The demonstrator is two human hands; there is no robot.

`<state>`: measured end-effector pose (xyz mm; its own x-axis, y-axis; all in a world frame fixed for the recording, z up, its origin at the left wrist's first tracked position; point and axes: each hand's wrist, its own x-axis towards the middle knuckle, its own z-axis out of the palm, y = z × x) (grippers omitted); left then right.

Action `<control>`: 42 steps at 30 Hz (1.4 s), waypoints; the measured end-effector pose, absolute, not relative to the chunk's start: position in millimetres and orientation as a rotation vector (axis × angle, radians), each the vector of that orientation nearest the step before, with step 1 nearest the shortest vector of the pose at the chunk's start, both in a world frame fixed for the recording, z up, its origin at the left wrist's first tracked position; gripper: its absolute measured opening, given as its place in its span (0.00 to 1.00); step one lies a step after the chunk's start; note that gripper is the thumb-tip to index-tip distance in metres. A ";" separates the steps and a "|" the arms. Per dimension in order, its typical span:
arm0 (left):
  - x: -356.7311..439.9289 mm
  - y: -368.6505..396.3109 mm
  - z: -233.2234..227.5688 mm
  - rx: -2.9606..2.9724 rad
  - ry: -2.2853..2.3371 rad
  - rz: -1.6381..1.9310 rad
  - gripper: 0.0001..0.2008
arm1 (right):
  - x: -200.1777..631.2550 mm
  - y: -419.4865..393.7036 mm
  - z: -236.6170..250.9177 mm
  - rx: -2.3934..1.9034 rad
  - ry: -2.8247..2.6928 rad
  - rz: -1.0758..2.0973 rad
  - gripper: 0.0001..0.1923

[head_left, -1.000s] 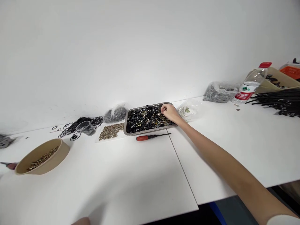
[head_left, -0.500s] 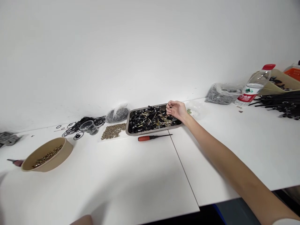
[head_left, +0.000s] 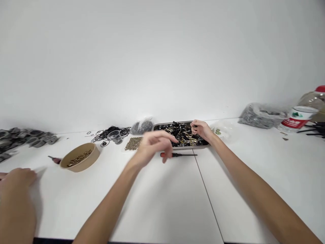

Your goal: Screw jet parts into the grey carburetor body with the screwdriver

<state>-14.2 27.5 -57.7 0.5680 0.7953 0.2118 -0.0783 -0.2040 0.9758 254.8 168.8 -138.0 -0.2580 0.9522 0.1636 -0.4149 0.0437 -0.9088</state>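
The metal tray (head_left: 207,143) of small black and brass parts sits at the back of the white worktop (head_left: 165,200), close to the wall, and serves as the landmark here. The right hand (head_left: 201,130) rests over the tray's right end, fingers curled down into the heap of parts (head_left: 182,133); it looks pinched on something small, but whether it actually holds a piece cannot be told. The left hand (head_left: 153,145) hovers in front of the tray's left end, blurred, its fingers loosely spread and empty, above the red-handled screwdriver (head_left: 177,155) that lies along the tray's front edge.

Left of the tray lie a pile of small brass pieces (head_left: 133,143), a clear cup (head_left: 114,136) among black O-rings (head_left: 106,133), and, further left, a tan bowl (head_left: 80,158) of brass parts. Another person's hand (head_left: 17,178) rests on the worktop well to the left of the tray.

The risks, as I judge them: the parts are tangled, so a lifted piece may drag others over the tray's low rim and scatter them. The left hand, low above the screwdriver, could knock it rolling.
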 end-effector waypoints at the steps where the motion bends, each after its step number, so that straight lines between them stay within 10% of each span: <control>1: -13.2 27.6 -66.8 1.568 0.604 0.822 0.11 | 254.4 168.9 -138.8 -0.677 -1.153 1.500 0.09; 8: -9.9 37.4 -143.6 1.345 0.587 0.342 0.13 | 249.3 172.1 -145.7 -0.882 -1.355 1.301 0.08; 21: -11.8 37.5 -148.3 1.262 0.602 0.411 0.15 | 231.0 151.5 -135.5 -1.275 -1.910 0.544 0.05; 42: -11.6 40.3 -151.3 1.274 0.646 0.413 0.16 | 230.0 165.6 -152.6 -1.230 -2.063 0.606 0.07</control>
<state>-11.6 40.3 -151.3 0.7562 0.6181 -0.2149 0.0644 0.2566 0.9644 230.0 165.6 -152.6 -0.3462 0.8899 0.2969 0.5882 0.4525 -0.6703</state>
